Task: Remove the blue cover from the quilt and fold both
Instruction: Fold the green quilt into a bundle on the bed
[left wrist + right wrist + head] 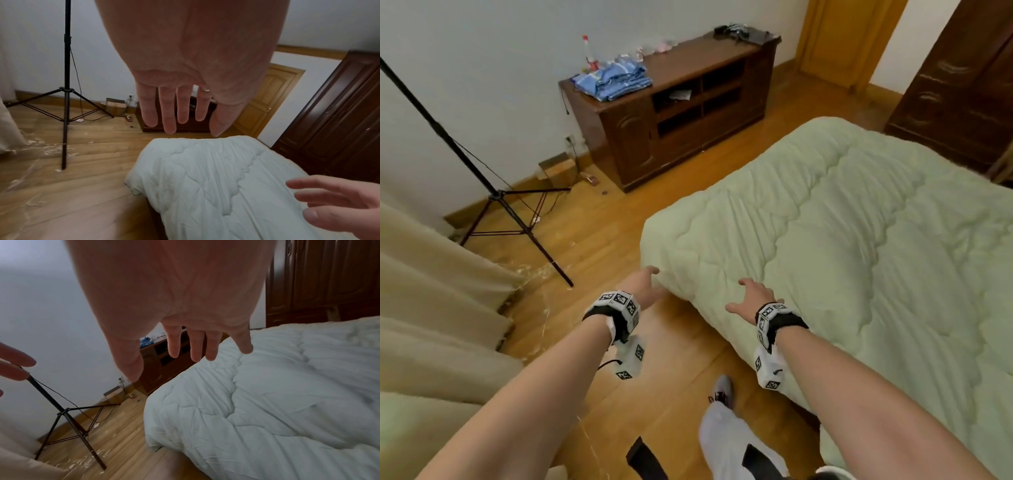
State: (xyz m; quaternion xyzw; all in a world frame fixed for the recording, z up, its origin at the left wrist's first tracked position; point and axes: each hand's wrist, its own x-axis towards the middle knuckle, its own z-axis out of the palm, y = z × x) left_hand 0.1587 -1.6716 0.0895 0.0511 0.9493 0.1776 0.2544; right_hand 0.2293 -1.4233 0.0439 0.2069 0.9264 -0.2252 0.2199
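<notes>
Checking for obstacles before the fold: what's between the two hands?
Only the quilt's near corner and bare floor separate left hand from right hand, per the head view.

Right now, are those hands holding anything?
Nothing. The left hand and right hand reach, fingers spread, toward the near corner of the green quilt.

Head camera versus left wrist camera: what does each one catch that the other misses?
Only the head view shows the folded blue cover lying on the wooden cabinet, plus both forearms and a shoe. Only the left wrist view shows the left hand from the palm side, fingers straight, holding nothing. Both show the pale green quilt spread out, the black tripod, the right hand open, and the dark wardrobe.
</notes>
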